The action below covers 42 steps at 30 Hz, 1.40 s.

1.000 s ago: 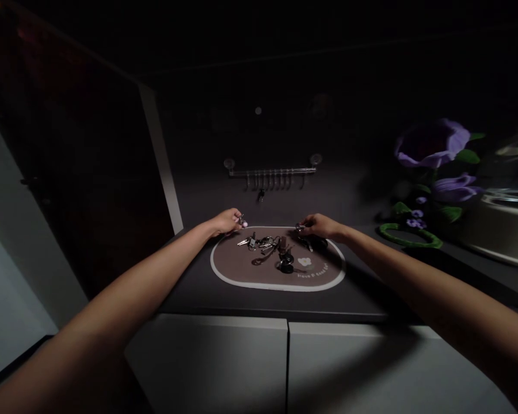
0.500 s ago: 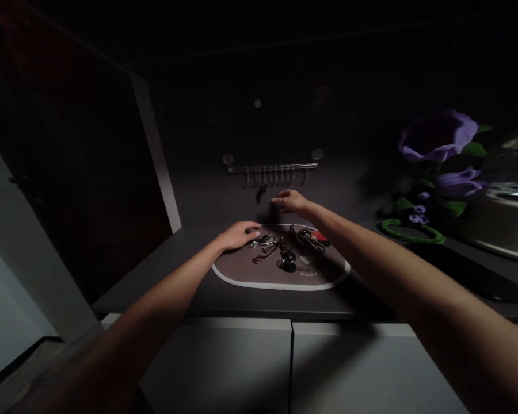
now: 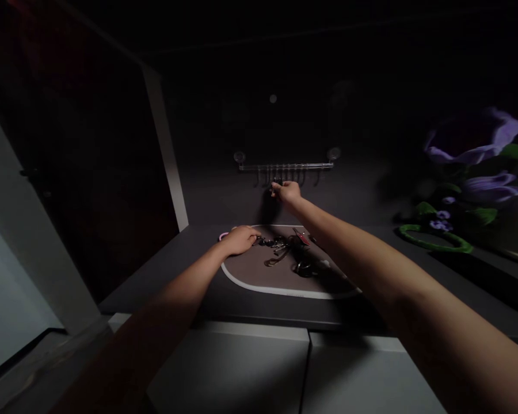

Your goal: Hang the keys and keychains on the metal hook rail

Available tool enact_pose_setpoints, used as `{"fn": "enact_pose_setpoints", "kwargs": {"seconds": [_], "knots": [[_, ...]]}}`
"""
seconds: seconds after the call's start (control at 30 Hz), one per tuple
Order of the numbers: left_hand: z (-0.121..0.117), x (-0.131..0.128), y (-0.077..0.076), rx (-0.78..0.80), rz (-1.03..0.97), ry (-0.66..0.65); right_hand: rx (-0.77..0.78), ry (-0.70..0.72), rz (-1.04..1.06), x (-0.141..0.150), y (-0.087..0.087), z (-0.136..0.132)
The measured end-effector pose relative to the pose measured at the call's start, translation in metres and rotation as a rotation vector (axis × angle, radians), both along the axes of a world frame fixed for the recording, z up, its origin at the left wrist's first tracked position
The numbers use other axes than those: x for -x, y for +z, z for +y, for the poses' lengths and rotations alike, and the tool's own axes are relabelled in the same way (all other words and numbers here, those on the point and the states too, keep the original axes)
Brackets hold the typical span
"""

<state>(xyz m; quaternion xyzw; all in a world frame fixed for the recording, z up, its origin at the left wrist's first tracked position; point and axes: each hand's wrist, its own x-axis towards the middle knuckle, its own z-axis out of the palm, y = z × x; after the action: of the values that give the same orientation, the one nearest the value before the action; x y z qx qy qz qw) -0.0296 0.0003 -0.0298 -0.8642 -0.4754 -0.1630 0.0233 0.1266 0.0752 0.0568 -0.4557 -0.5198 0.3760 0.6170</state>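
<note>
My right hand (image 3: pixel 287 191) is raised to the clear hook rail (image 3: pixel 287 167) on the back wall. Its fingers are closed at the small dark key (image 3: pixel 273 190) under the hooks, mostly covering it. Low on the left of the brown mat (image 3: pixel 259 279), my left hand (image 3: pixel 240 238) has its fingertips drawn together at the left end of a bunch of keys (image 3: pixel 278 242). A pink ring (image 3: pixel 223 236) shows behind that hand. Also on the mat lie a brown strap (image 3: pixel 276 260), a round black fob (image 3: pixel 304 268) and a red tag (image 3: pixel 302 236).
Purple crocheted flowers (image 3: pixel 470 144) and a green ring (image 3: pixel 434 238) stand at the right of the dark counter (image 3: pixel 168 270). A dark flat object (image 3: pixel 483 279) lies in front of them. Pale cabinet doors (image 3: pixel 228 362) are below; a side panel (image 3: pixel 166 149) rises at the left.
My right hand rose from the mat to the rail and closed at the hanging key. My left hand moved from the mat's back edge to the keys and drew its fingers in.
</note>
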Motion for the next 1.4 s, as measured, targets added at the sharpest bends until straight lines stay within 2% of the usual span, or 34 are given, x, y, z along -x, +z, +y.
{"fn": "enact_pose_setpoints", "kwargs": {"seconds": [0.13, 0.23, 0.3, 0.4, 0.5, 0.57, 0.63, 0.73, 0.83, 0.97, 1.07, 1.17, 1.23, 1.33, 1.4], "knots": [[-0.002, -0.001, 0.0, -0.021, -0.021, -0.033, -0.068, 0.114, -0.011, -0.009, 0.017, -0.021], [-0.003, -0.003, -0.001, -0.012, -0.062, -0.142, -0.052, 0.212, -0.089, -0.018, 0.019, -0.037], [-0.005, -0.006, -0.002, 0.004, -0.087, -0.201, -0.008, 0.282, -0.147, -0.025, 0.012, -0.045], [-0.008, -0.008, 0.0, 0.004, -0.118, -0.178, 0.055, 0.382, -0.236, -0.036, -0.006, -0.053], [-0.01, -0.009, 0.002, -0.02, -0.124, -0.109, 0.114, 0.299, -0.486, -0.046, -0.028, -0.065], [-0.011, -0.009, 0.002, -0.031, -0.143, -0.075, 0.073, 0.228, -0.72, -0.05, -0.042, -0.077], [-0.012, -0.009, 0.002, -0.038, -0.173, -0.047, 0.009, 0.3, -0.929, -0.054, -0.056, -0.091], [-0.012, -0.01, 0.001, -0.055, -0.213, 0.0, -0.104, 0.454, -1.129, -0.063, -0.071, -0.106], [-0.013, -0.009, 0.003, -0.062, -0.248, 0.036, -0.145, 0.573, -1.193, -0.081, -0.075, -0.103], [-0.016, -0.009, 0.01, -0.044, -0.376, 0.106, -0.141, 0.557, -1.339, -0.106, -0.069, -0.084], [-0.019, -0.011, 0.019, 0.066, -0.58, 0.119, -0.151, 0.517, -1.331, -0.114, -0.061, -0.078], [-0.027, -0.016, 0.036, 0.28, -0.778, 0.044, -0.126, 0.509, -1.207, -0.109, -0.045, -0.085], [-0.036, -0.019, 0.053, 0.4, -0.843, -0.052, -0.081, 0.55, -1.017, -0.101, -0.029, -0.096], [-0.052, -0.024, 0.081, 0.532, -0.908, -0.257, -0.052, 0.723, -0.618, -0.084, -0.005, -0.114], [-0.063, -0.028, 0.097, 0.6, -0.996, -0.354, 0.034, 0.826, -0.386, -0.073, 0.005, -0.124]]}}
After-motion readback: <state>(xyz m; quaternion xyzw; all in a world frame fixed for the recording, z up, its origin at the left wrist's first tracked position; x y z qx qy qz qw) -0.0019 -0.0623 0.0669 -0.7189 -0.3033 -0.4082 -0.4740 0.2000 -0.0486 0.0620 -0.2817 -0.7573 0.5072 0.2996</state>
